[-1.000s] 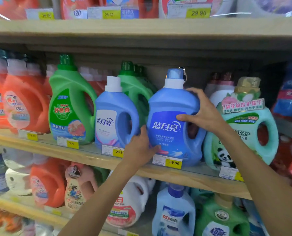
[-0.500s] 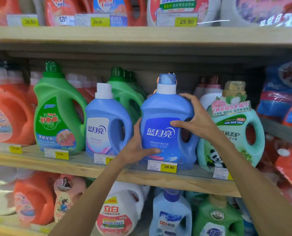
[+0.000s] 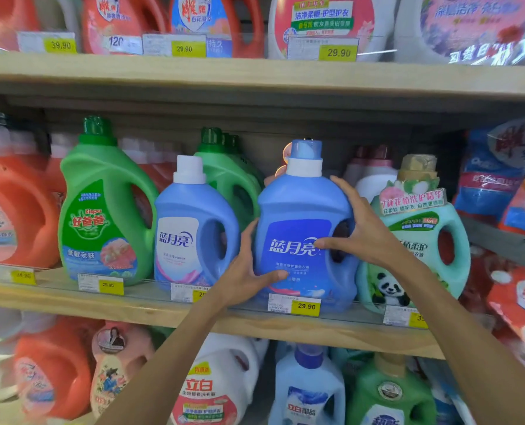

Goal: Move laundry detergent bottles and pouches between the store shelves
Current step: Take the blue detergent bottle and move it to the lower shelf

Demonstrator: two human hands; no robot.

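Middle shelf (image 3: 71,305) was packed tight, so we gripped the blue detergent bottle (image 3: 298,216) at its front edge from both sides, left hand (image 3: 246,271) curled low, right hand (image 3: 362,231) round the handle side, probably steadying it.

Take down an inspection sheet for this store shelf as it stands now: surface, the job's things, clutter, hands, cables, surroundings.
Surface: light wooden middle shelf, with yellow price tags along its front edge.
Job's things: dark blue plastic detergent bottle with a white collar, upright behind a 29.90 tag. A lighter blue white-capped bottle and a green plastic bottle stand to its left, and a teal panda-label bottle to its right.
Clutter: nothing seen.
Hands: left hand grips the dark blue bottle's lower left side. Right hand grips its handle side, thumb on the label.
Cables: nothing seen.
Surroundings: upper wooden shelf and the shelf below hold more bottles. Blue and red plastic pouches are stacked at right.
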